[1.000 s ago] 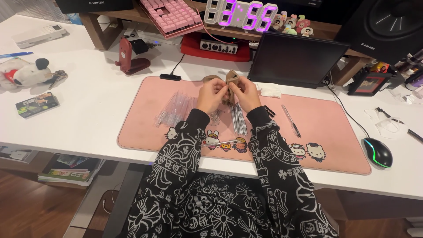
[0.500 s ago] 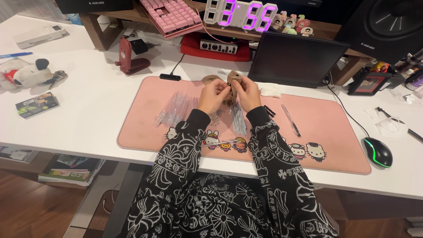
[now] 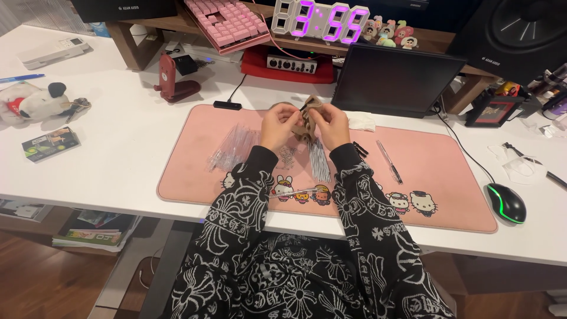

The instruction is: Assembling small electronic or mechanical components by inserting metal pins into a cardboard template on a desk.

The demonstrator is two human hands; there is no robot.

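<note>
Left hand: fingers pinched on the small tan pouch.
Right hand: gripping the same pouch.
Pouch: held above the pink mat on the desk; contents hidden.
Clear sleeves: piled on mat, left.

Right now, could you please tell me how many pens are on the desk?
2: a blue pen at the far left edge, and a pen on the pink mat; others may be hidden.

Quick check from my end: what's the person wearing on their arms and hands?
Both arms are in long black sleeves printed all over with white crosses and floral motifs, ending in cuffs at the wrists. The left hand and right hand are bare; no gloves, and no rings or watch that I can make out.
</note>
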